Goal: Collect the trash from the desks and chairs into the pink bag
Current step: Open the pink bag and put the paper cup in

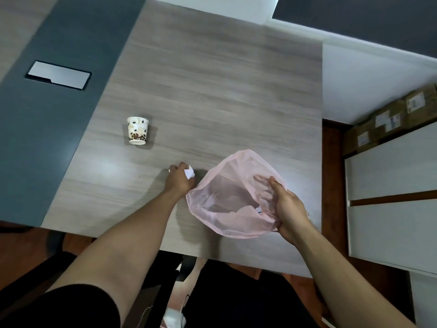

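On the desk point(212, 79) | left hand point(177, 178) gripped crumpled paper point(189, 173), just left of pink bag point(233, 195) | right hand point(287, 207) pinched the bag's rim open | paper cup point(137, 130) farther left, nearer the left hand.

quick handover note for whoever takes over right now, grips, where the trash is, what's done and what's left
Left grip: fingers curled round a crumpled paper at the desk surface, right beside the bag's mouth.
Right grip: holds the pink bag open by its rim, over the desk's near edge.
Also on the desk: a paper cup, well left of the bag, untouched.
Done: paper gripped.
Left: drop it in the bag, then collect the cup.
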